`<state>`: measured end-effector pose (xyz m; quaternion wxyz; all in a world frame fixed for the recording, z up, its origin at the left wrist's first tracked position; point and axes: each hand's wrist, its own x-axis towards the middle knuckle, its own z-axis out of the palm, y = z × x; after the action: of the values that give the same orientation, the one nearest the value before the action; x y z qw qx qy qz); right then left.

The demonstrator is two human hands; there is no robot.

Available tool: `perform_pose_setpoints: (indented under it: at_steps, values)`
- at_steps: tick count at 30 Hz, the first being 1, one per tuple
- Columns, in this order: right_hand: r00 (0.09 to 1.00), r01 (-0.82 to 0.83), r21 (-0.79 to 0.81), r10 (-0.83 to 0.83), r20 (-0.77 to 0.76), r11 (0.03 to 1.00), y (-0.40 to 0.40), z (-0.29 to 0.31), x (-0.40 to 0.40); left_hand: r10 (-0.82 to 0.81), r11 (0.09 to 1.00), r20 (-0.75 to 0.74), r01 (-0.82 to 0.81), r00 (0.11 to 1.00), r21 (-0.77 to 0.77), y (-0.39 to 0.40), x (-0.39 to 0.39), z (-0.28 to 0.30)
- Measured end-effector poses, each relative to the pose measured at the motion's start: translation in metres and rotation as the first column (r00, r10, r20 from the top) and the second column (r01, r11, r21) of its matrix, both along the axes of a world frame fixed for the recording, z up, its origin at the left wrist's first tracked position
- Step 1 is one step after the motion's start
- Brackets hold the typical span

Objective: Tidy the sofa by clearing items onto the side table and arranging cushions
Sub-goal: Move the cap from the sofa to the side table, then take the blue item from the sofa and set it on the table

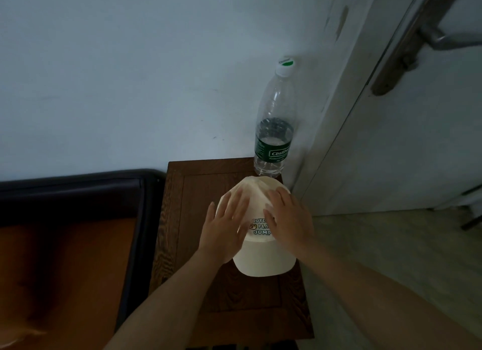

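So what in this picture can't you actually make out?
Head view only:
- Cap print: the left hand and right hand resting on the crown cover parts of the words.
- Water bottle label: small text too tiny and dim to read.
- Sofa: cut off by the left and bottom edges, so any cushions are out of sight.
- Side table: near end hidden by the forearms and the frame's bottom edge.

I see the cap on the counter, the bottle upright just behind it at the far right corner, the sofa left of the counter.
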<state>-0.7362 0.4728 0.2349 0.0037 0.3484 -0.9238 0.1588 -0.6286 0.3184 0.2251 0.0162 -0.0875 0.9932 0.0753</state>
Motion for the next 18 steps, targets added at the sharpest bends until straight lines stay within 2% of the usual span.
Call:
perform_pose_setpoints:
  at_steps: [6, 13, 18]
  values:
    - [1.000, -0.002, 0.093, 0.001, 0.010, 0.996, -0.009, 0.026, 0.031, 0.007, 0.997, -0.014, -0.008, 1.000, -0.082, -0.019, 0.029, 0.024]
    - [0.983, -0.083, 0.035, 0.087, -0.160, 0.996, -0.022, 0.055, 0.091, 0.047, 0.990, -0.021, -0.049, 0.999, -0.129, -0.038, 0.084, 0.054]
    - [0.974, -0.159, 0.046, 0.164, -0.158, 0.986, -0.027, 0.085, 0.132, 0.092, 0.972, -0.010, -0.092, 0.996, -0.216, -0.041, 0.130, 0.077]
